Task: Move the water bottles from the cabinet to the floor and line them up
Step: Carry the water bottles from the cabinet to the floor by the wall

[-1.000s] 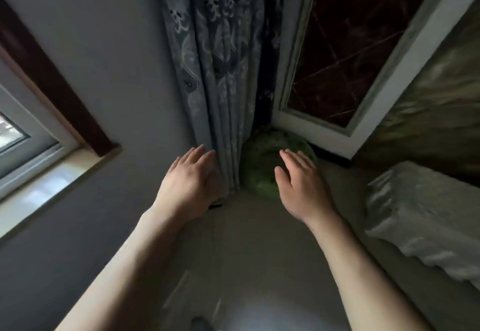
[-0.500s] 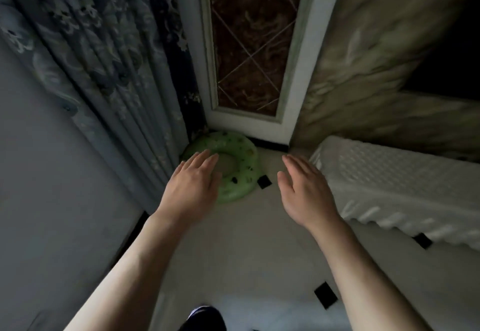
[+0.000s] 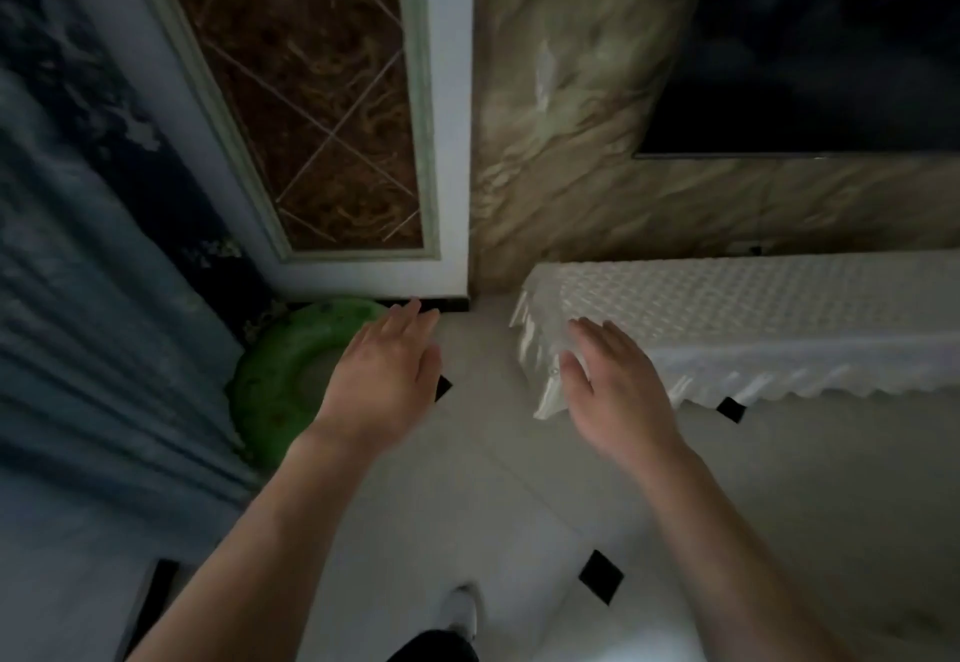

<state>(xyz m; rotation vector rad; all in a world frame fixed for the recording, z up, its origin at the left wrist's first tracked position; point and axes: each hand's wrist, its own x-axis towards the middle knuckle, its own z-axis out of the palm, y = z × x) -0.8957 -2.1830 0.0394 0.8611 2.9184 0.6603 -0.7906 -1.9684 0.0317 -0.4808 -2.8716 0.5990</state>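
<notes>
No water bottle shows in the head view. A low cabinet draped with a white lace cloth point(image 3: 753, 308) stands against the marbled wall at the right; its front and inside are hidden. My left hand point(image 3: 382, 380) hovers over the pale floor, palm down, fingers spread, holding nothing. My right hand point(image 3: 615, 391) is also open and empty, its fingertips just in front of the cloth's left corner. Both arms reach forward from the bottom of the frame.
A green inflatable ring point(image 3: 280, 375) lies on the floor in the corner, left of my left hand. A blue patterned curtain point(image 3: 104, 271) hangs at the left. A white-framed brown panel point(image 3: 322, 105) rises behind. The tiled floor point(image 3: 493, 495) has small black insets. My shoe point(image 3: 460, 609) shows below.
The view has swung to the right: the curtain and ring slid leftward and the cloth-covered cabinet came nearer the centre. Both hands stay open and empty, the right now by the cloth's corner.
</notes>
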